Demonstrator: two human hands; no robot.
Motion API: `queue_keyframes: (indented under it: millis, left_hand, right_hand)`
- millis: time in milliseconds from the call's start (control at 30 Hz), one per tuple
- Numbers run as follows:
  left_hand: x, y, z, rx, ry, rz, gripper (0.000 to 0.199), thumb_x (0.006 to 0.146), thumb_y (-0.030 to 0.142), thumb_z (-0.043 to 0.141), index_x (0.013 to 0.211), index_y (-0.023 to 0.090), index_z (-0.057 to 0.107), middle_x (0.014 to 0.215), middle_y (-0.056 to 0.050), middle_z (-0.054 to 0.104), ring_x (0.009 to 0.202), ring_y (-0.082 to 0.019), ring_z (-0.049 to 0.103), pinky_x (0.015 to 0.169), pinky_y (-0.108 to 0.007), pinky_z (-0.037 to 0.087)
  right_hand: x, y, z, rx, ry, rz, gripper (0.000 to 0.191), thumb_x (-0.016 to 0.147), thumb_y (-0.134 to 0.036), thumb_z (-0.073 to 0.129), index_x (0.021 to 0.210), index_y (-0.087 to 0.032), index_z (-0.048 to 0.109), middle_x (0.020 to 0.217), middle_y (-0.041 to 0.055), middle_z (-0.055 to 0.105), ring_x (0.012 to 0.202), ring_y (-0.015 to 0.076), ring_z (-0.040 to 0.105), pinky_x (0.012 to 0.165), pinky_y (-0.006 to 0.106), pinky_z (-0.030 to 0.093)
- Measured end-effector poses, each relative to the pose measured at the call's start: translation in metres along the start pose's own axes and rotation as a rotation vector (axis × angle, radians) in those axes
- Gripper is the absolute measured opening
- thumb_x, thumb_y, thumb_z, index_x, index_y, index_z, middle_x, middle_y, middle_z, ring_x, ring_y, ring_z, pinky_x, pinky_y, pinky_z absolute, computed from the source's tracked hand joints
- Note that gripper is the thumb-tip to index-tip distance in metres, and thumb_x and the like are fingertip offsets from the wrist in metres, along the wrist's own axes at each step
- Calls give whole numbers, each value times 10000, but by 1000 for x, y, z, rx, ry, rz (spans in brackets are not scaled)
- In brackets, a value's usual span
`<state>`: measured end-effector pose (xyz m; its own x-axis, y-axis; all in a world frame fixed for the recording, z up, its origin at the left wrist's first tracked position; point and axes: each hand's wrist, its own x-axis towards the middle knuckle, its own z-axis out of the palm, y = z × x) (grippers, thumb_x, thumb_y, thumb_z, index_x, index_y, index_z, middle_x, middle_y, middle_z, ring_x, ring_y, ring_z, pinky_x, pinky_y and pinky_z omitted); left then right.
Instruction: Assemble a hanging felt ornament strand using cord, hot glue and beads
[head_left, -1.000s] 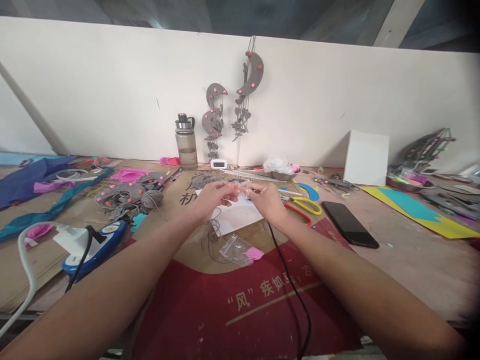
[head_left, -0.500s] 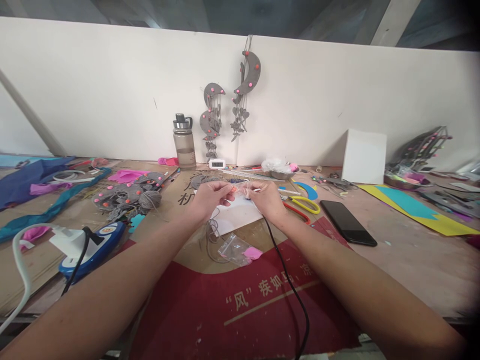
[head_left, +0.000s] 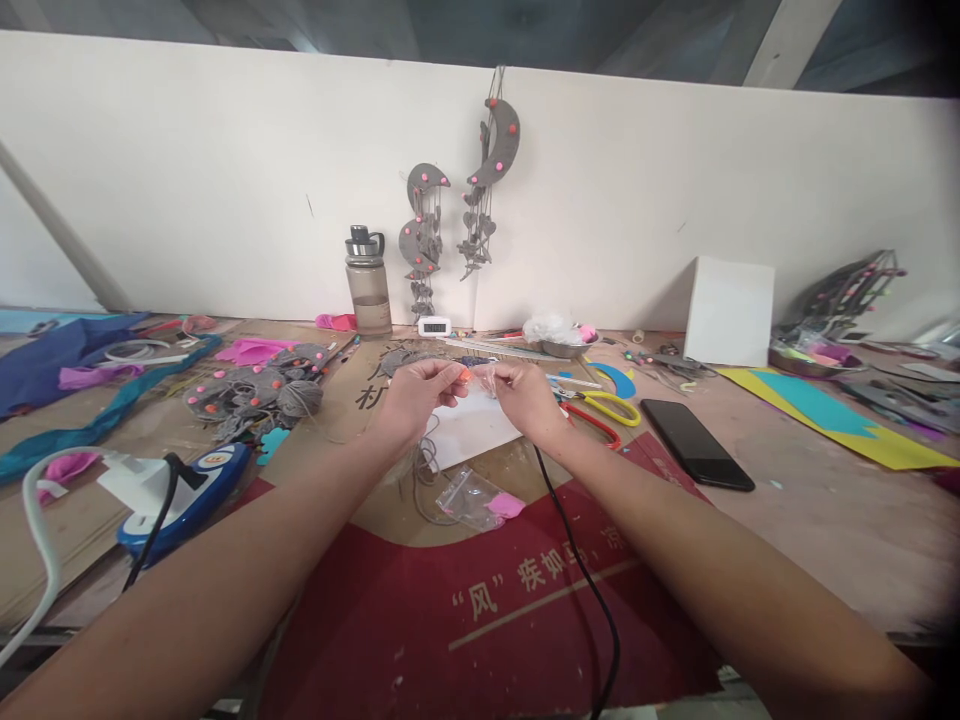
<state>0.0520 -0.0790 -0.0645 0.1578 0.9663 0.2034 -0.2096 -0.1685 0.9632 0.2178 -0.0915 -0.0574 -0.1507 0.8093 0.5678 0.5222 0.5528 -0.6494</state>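
My left hand (head_left: 421,398) has its fingers pinched at one side of a small clear plastic bag (head_left: 484,380) with something orange (head_left: 466,375) in or beside it. The bag's other side is gripped by my right hand (head_left: 529,398). Both hands are raised over a white sheet (head_left: 476,430). Nearer me, a second clear zip bag (head_left: 471,498) holds a pink piece (head_left: 505,506), with loose grey cord (head_left: 426,480) beside it. Whether the orange thing is inside the bag is hard to tell.
Scissors with yellow handles (head_left: 611,407) and a black phone (head_left: 696,445) lie at right. A bottle (head_left: 368,290) stands at the back. Grey felt pieces (head_left: 255,390) and a blue power strip (head_left: 187,500) are at left. A black cable (head_left: 577,560) runs toward me.
My hands have shifted very slightly, and the clear bag between them looks a little more stretched out. The things on the table have stayed in place.
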Motion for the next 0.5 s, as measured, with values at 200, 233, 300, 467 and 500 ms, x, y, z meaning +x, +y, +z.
queue_keyframes:
  millis: [200, 233, 300, 467, 500]
  left_hand:
    - [-2, -4, 2, 50, -35, -36, 316, 684, 416, 743, 749, 125, 637, 719, -54, 648, 592, -121, 586, 544, -261, 430]
    - [-2, -5, 2, 49, -38, -45, 318, 684, 416, 744, 748, 124, 636, 720, -56, 649, 590, -121, 586, 544, -263, 431]
    - [-1, -6, 1, 49, -36, -44, 310, 691, 410, 741, 750, 122, 642, 732, -62, 653, 596, -119, 587, 555, -264, 438]
    - [1, -6, -3, 58, -37, -22, 276, 719, 390, 718, 751, 122, 657, 733, -57, 648, 618, -114, 588, 586, -263, 450]
    - [1, -6, -3, 55, -36, -24, 273, 718, 388, 718, 748, 123, 656, 733, -56, 647, 618, -114, 587, 586, -263, 450]
  right_hand:
    - [3, 4, 2, 192, 93, 144, 250, 779, -308, 593, 906, -173, 760, 841, 29, 739, 698, 152, 607, 652, 256, 455]
    - [3, 4, 1, 194, 90, 135, 244, 777, -305, 595, 898, -174, 760, 830, 26, 737, 693, 149, 604, 649, 254, 450]
    - [3, 5, 0, 193, 49, 112, 244, 786, -303, 585, 897, -175, 760, 823, 25, 735, 698, 149, 604, 652, 253, 446]
    - [1, 4, -6, 38, -17, -4, 231, 805, -242, 558, 896, -200, 767, 793, 19, 721, 712, 154, 591, 659, 259, 429]
    - [1, 4, -7, -17, -7, -37, 229, 806, -216, 551, 872, -208, 770, 785, 19, 712, 726, 156, 586, 683, 267, 427]
